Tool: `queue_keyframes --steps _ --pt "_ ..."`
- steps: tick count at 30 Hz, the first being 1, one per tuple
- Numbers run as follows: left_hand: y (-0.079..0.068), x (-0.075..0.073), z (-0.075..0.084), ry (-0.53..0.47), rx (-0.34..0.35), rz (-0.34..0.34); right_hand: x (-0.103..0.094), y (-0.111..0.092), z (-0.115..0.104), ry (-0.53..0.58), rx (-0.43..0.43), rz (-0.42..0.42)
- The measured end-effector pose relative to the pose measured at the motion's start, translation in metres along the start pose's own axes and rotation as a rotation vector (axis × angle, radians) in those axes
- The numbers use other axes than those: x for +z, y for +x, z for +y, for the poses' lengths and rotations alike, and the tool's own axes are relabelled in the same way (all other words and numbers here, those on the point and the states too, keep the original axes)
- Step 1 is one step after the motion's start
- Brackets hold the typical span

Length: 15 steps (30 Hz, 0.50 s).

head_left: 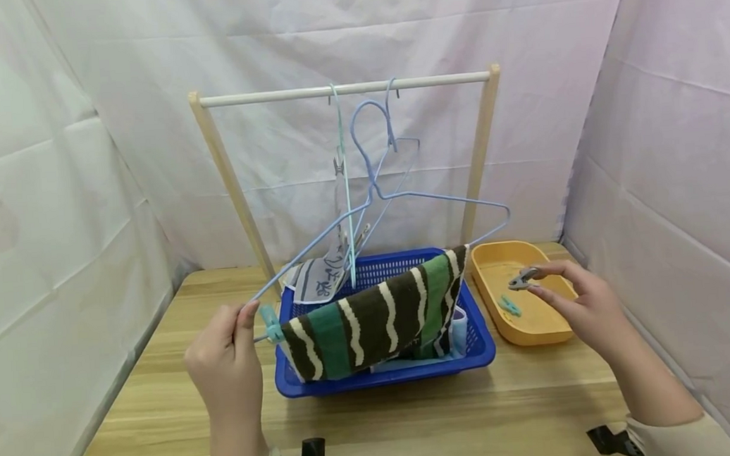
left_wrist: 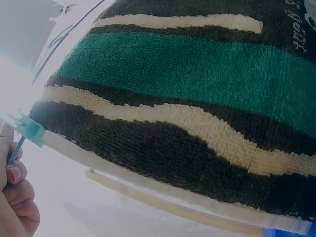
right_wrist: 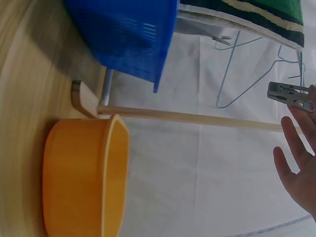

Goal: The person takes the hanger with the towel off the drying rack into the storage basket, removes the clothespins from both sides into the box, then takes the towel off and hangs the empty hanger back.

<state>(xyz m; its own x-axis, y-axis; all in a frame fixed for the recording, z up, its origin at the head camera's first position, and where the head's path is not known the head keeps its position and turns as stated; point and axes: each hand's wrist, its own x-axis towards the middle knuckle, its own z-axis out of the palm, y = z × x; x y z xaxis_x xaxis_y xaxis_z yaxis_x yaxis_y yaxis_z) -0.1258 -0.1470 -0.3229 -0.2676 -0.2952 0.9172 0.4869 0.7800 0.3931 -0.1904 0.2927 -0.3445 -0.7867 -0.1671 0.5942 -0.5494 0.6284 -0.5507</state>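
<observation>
My left hand (head_left: pixel 228 358) grips the left corner of a blue wire hanger (head_left: pixel 439 196), holding it up in front of the rack. A striped green, dark brown and cream towel (head_left: pixel 371 319) drapes over the hanger's lower bar. Beside my left fingers, a teal clothespin (head_left: pixel 273 325) clamps the towel's left end. My right hand (head_left: pixel 589 300) pinches a grey clothespin (head_left: pixel 524 278) between thumb and fingers, above the yellow tray and apart from the towel. In the right wrist view, the grey clothespin (right_wrist: pixel 290 95) shows beside the fingertips. No clothespin shows on the towel's right end.
Behind stands a rack with a white rail (head_left: pixel 267 96), carrying a green hanger (head_left: pixel 340 124) and another blue hanger. A grey-white cloth (head_left: pixel 324 277) hangs there. A blue basket (head_left: pixel 476 361) holding light-blue cloth sits below the towel. The yellow tray (head_left: pixel 505 328) contains a teal clothespin (head_left: pixel 509 306).
</observation>
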Motion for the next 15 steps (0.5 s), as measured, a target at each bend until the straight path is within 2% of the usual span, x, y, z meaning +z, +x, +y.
queue_keyframes --steps 3,8,15 --pt "0.000 -0.001 0.002 -0.015 -0.022 -0.022 0.000 -0.001 0.007 -0.073 0.055 -0.033" --pt "0.001 -0.002 0.006 -0.029 -0.039 -0.061 0.001 -0.001 0.024 -0.089 0.122 -0.112" --pt "0.000 -0.001 0.008 -0.060 -0.063 -0.088 0.013 -0.005 0.054 -0.144 0.104 -0.149"
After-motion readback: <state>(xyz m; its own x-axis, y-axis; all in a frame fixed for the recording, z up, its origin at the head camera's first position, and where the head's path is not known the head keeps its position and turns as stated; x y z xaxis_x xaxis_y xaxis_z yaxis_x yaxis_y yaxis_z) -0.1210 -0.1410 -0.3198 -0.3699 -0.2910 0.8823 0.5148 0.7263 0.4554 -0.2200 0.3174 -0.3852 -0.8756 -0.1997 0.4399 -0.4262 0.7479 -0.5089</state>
